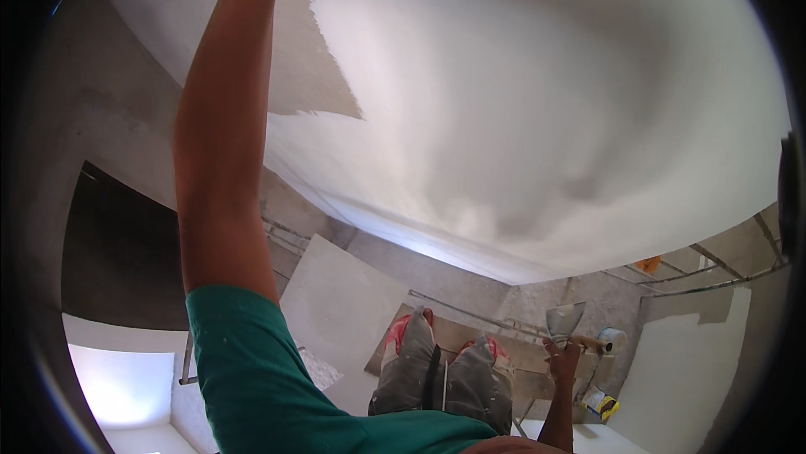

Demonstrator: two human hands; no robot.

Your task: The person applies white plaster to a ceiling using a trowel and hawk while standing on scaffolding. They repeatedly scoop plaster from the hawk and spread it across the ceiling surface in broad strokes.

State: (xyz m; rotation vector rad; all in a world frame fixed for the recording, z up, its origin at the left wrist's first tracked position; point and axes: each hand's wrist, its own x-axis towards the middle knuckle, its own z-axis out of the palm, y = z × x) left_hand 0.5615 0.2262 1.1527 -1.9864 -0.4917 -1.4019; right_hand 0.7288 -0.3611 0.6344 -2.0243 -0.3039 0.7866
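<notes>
My left arm (pixel 222 143) in a green sleeve reaches up along the wall, and its hand is cut off by the upper edge. Low on the right, my right hand (pixel 561 359) is closed around a putty knife (pixel 564 318), its wide blade pointing up and away from me. The blade looks smeared with pale material. In front of me spreads a wall coated in smooth white (pixel 520 110). Beside my left forearm, a bare grey patch (pixel 311 76) with a ragged edge meets the white coat.
My feet stand on a wooden plank (pixel 386 345), among metal scaffold bars (pixel 478 314). A pale board (pixel 340 286) lies left of them. Below right are a roll (pixel 613 339) and a yellow-and-white bag (pixel 599 404). A dark opening (pixel 126 244) is at the left.
</notes>
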